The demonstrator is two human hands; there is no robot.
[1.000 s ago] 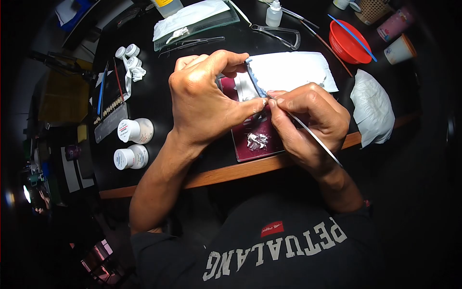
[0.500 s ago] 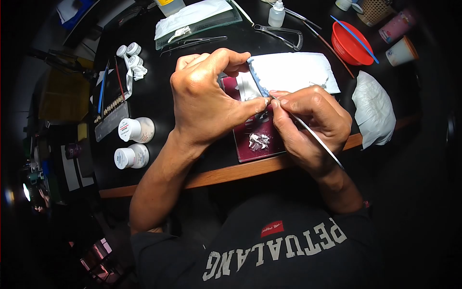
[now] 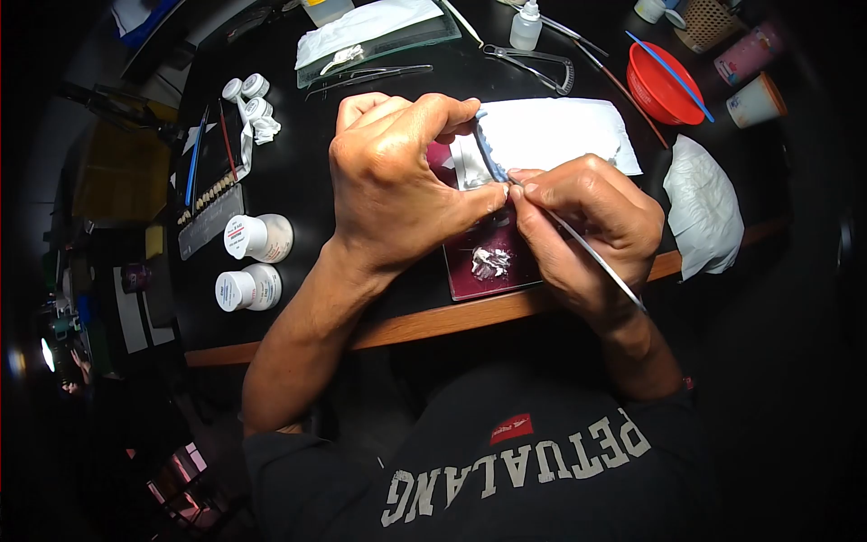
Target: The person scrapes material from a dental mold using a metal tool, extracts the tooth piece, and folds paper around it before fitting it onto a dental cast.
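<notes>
Between the thumb and forefinger of my left hand [image 3: 388, 181] is a narrow blue piece with a bumpy edge, like a dental mould [image 3: 490, 149], held by its two ends. My right hand [image 3: 591, 226] pinches a slim metal-handled tool [image 3: 598, 259] like a pen. Its tip is at the lower end of the blue mould, close to my left thumb; the fingers partly hide it. Below the hands lies a maroon slab [image 3: 470, 282] bearing a smear of white paste [image 3: 490, 263]. A folded white tissue [image 3: 560, 131] lies just behind.
Two white-lidded jars [image 3: 257, 238] stand left, near a tooth shade guide [image 3: 212, 221]. At the back lie tweezers [image 3: 375, 74], a glass slab [image 3: 442, 36], a caliper [image 3: 533, 68] and a dropper bottle [image 3: 526, 27]. On the right are a red bowl [image 3: 659, 90] and a crumpled white pouch [image 3: 703, 208].
My left hand and the blue mould have shifted slightly right, and the mould is turned a little. The right hand's pinch on the tool looks the same. The whole view has moved slightly.
</notes>
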